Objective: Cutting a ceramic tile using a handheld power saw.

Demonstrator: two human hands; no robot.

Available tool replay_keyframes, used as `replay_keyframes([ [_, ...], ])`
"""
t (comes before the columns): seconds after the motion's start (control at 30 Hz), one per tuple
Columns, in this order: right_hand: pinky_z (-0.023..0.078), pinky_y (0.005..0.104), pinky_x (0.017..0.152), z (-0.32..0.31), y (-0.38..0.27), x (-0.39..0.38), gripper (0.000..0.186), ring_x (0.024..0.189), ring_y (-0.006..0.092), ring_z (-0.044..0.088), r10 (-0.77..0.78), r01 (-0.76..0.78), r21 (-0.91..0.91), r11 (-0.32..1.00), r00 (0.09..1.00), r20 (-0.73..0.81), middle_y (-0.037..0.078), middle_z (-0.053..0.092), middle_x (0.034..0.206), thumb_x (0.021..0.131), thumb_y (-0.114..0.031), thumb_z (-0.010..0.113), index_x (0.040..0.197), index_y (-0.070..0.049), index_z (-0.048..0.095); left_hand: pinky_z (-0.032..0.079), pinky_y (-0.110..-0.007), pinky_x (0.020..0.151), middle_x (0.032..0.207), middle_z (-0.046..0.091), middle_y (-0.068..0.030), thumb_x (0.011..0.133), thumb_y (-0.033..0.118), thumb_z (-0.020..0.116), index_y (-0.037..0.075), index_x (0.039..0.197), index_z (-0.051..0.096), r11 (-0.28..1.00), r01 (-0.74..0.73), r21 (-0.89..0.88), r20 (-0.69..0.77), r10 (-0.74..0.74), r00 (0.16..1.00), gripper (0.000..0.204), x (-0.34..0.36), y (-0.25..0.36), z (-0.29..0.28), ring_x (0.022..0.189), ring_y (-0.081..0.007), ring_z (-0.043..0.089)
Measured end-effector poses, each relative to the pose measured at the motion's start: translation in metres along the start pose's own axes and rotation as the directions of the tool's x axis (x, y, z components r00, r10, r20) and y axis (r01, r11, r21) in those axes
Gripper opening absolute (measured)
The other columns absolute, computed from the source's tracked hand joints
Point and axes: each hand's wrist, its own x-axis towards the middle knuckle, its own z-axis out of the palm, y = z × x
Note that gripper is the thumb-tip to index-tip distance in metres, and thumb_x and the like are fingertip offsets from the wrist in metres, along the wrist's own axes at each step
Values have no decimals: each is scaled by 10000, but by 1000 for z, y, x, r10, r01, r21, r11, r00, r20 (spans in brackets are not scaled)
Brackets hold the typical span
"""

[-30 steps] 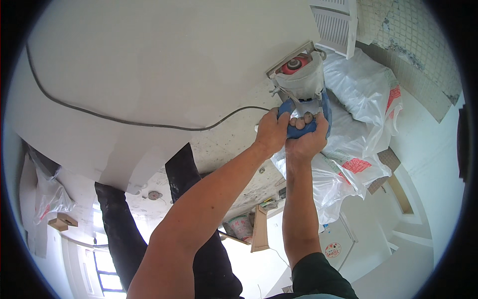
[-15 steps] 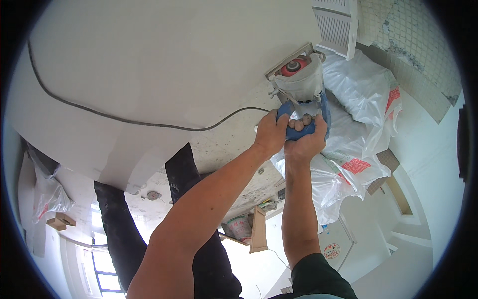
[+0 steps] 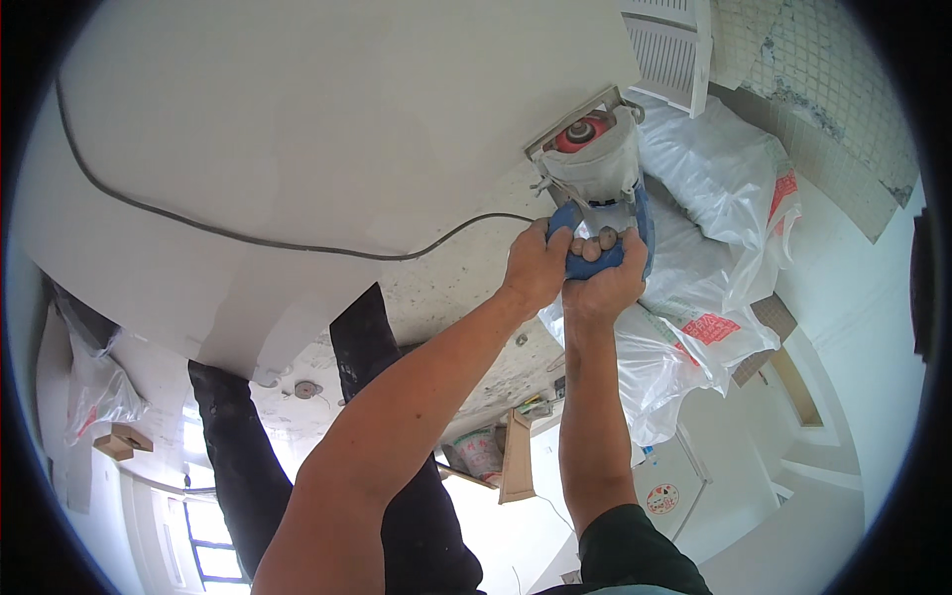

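Observation:
A corded power tool (image 3: 595,177) with a blue body lies at upper right on the pale floor. Its front has a flat metal frame (image 3: 566,120) around a round red part with a dark hub; whitish cloth covers the middle. My right hand (image 3: 612,283) wraps the blue loop handle (image 3: 594,266), fingers curled through the loop. Beside it, my left hand (image 3: 536,266) closes on the left part of the blue handle, where the dark cable (image 3: 392,257) meets the tool. The tool's exact kind is unclear to me.
White plastic sacks (image 3: 694,253) with red print are heaped right of the tool. The cable curves away to the far left. A white slatted panel (image 3: 666,55) stands beyond. An open cardboard box (image 3: 516,461) and a floor drain (image 3: 307,390) are nearer my legs.
The tool and both my hands have shifted very slightly to the left. My grip looks the same.

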Motion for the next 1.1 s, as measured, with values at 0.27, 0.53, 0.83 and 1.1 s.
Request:
replay_keyframes([
  [0.27, 437, 335, 571, 2, 1, -2, 138, 579, 157, 458, 2, -2, 10, 1000, 1000, -23, 31, 465, 718, 950, -176, 495, 870, -66, 475, 465, -313, 780, 910, 647, -132, 965, 232, 521, -101, 1109, 600, 1000, 1, -13, -16, -2, 1000, 371, 0, -1, 0, 834, -155, 554],
  [0.53, 441, 334, 572, 0, 2, -2, 147, 582, 155, 459, 6, -6, 9, 1000, 1000, -15, 31, 466, 719, 955, -177, 487, 868, -59, 479, 464, -310, 736, 877, 648, -124, 964, 233, 523, -95, 1092, 612, 1000, 5, 30, -12, -5, 1000, 363, -1, -1, -1, 802, -147, 547],
  [0.83, 443, 337, 561, -5, 4, 3, 149, 560, 158, 456, 15, -15, 24, 1000, 999, -31, 33, 474, 712, 953, -177, 492, 865, -58, 473, 463, -319, 751, 882, 647, -132, 968, 246, 520, -98, 1107, 603, 999, -18, 30, -12, 18, 1000, 380, 0, 0, 0, 817, -161, 557],
  [1.1, 445, 340, 568, -1, 4, 0, 138, 563, 157, 454, 9, -8, 11, 1000, 999, -44, 31, 475, 720, 953, -176, 491, 876, -64, 472, 461, -318, 759, 884, 640, -129, 971, 245, 515, -95, 1082, 601, 1000, -6, 30, -13, 7, 1000, 368, 2, -5, -1, 825, -159, 549],
])
